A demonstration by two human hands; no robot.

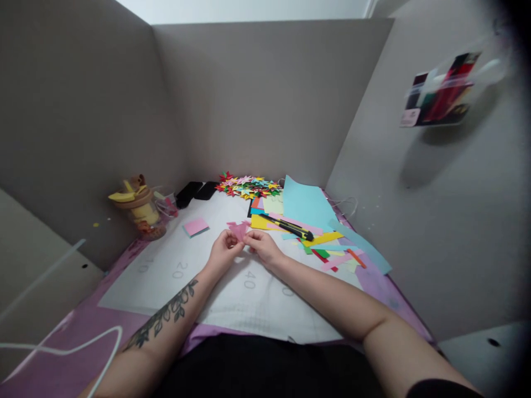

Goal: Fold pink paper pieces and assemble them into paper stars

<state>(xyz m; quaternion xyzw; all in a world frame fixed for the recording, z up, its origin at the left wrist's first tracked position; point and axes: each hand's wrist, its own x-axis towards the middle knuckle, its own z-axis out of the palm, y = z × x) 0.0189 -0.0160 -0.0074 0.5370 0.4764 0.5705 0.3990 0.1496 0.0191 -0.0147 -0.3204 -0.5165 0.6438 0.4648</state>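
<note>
A small piece of folded pink paper [238, 230] is held up between my two hands, just above the white sheet. My left hand [225, 246] pinches its lower left side. On its lower right side, my right hand [263, 246] grips it with thumb and fingertips. Left of my hands lies a small stack of square paper [196, 226], pink on top. Beyond and to the right of my right hand, a yellow and black utility knife [286, 225] rests on coloured paper strips [326, 239].
A heap of folded paper stars [249, 186] sits at the back by the partition. Near it are black flat objects [194, 192] and a large light-blue sheet [307, 202]. A decorated cup [143, 210] stands at left. White paper [157, 282] with printed numbers covers the table.
</note>
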